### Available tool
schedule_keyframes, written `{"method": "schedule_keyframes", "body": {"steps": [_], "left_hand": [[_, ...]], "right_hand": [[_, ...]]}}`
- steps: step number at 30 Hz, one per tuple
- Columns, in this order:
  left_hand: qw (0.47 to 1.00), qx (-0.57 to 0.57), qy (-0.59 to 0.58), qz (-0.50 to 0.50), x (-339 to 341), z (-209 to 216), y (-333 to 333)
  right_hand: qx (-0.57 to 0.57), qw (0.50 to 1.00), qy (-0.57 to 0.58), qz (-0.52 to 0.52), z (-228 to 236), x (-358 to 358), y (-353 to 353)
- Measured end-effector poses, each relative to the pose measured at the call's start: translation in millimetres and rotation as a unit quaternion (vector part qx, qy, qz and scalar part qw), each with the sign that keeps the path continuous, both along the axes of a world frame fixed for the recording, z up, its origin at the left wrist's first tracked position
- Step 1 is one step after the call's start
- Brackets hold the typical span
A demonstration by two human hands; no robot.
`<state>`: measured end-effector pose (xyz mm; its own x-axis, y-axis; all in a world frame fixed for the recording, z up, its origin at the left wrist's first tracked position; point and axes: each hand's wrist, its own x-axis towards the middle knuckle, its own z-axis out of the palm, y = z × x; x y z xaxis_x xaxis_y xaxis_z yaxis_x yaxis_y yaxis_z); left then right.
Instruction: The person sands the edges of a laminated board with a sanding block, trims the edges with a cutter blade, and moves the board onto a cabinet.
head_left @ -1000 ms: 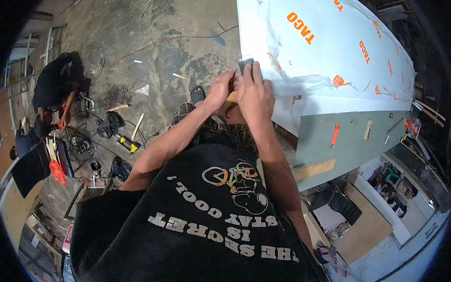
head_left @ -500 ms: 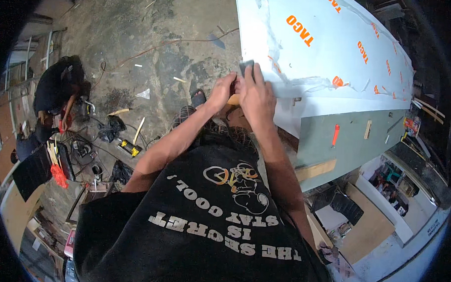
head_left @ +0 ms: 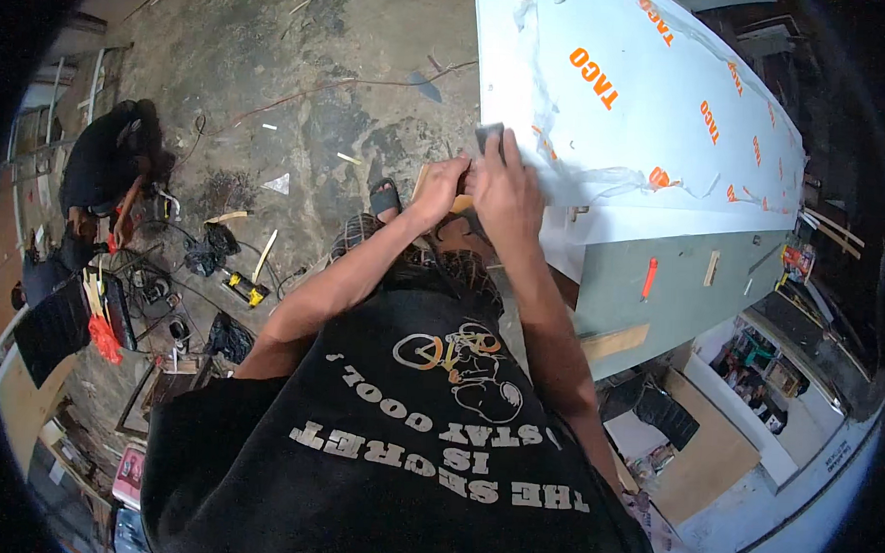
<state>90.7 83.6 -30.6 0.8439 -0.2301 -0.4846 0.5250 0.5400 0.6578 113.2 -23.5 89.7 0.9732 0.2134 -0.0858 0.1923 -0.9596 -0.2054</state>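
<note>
The right hand (head_left: 507, 189) lays its extended fingers over a dark block (head_left: 488, 135), gripping it against the near-left corner of the white panel (head_left: 643, 118). The block's exposed end points away from the person; its long axis seems to follow the panel's left edge, though fingers hide much of it. The left hand (head_left: 440, 191) sits just beside, fingers curled; whether they grip anything I cannot tell.
</note>
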Motion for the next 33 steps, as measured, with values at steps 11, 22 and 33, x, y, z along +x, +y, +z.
{"method": "schedule_keyframes", "body": {"steps": [11, 22, 33], "left_hand": [[1.0, 0.004, 0.014, -0.004, 0, 26, 5], [0.999, 0.05, -0.02, -0.008, 1, 15, 6], [0.999, -0.028, -0.003, -0.046, -2, 2, -1]], "right_hand": [[-0.011, 0.999, -0.031, 0.011, -10, 28, 9], [0.01, 0.999, -0.043, 0.022, -17, 57, 9], [0.004, 0.997, -0.046, 0.06, -16, 232, 55]]}}
